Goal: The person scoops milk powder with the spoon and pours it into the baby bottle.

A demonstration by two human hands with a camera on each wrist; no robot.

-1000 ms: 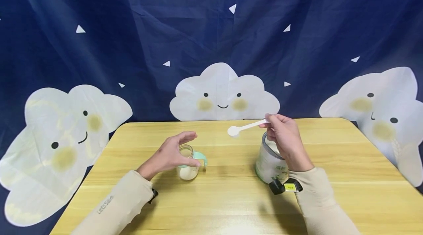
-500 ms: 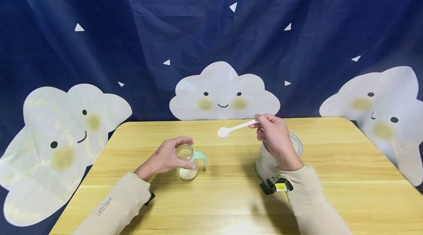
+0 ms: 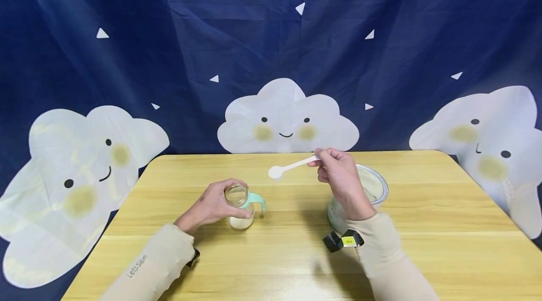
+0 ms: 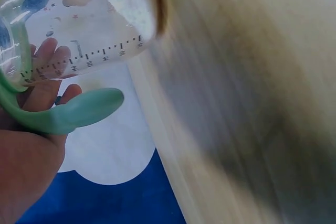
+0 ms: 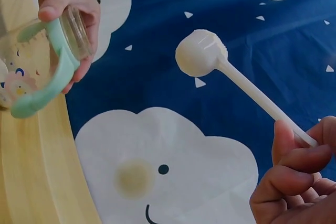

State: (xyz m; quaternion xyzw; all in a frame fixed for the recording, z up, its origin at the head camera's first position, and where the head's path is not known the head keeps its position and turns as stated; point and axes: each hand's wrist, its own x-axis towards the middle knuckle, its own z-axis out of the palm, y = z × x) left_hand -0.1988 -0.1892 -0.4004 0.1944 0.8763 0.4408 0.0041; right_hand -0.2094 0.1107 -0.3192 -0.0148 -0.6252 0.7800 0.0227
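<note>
Carefully poised above a wood-grain table [image 3: 262, 263], a person's right hand [image 3: 340, 176] pinches the end of a white measuring spoon [image 3: 292, 166] between thumb and forefinger, the remaining fingers folded in toward the palm. The right forearm, in a beige sleeve [image 3: 394, 263], enters from the near edge and angles inward, its wrist passing in front of an open milk powder tin [image 3: 336, 214]. A small black device [image 3: 343, 241] is strapped at that wrist. From the pinch, the spoon points leftward, its round bowl in the air between the tin and a clear baby bottle [image 3: 241, 222], nearer the bottle and apart from it.

Opposite, the left hand [image 3: 216, 202] grips the bottle just below its open mouth, thumb across the near side and fingers wrapped behind, some of them seen through the clear wall from the left wrist view. The left forearm slants in from the lower left, lettering visible on its sleeve. The bottle stands roughly upright at the tabletop, pale powder at its bottom, measuring marks along its side, and a mint-green handle [image 3: 258, 200] curving out toward the tin. Behind the table hangs a navy backdrop [image 3: 190, 56] printed with smiling white clouds and small white triangles.
</note>
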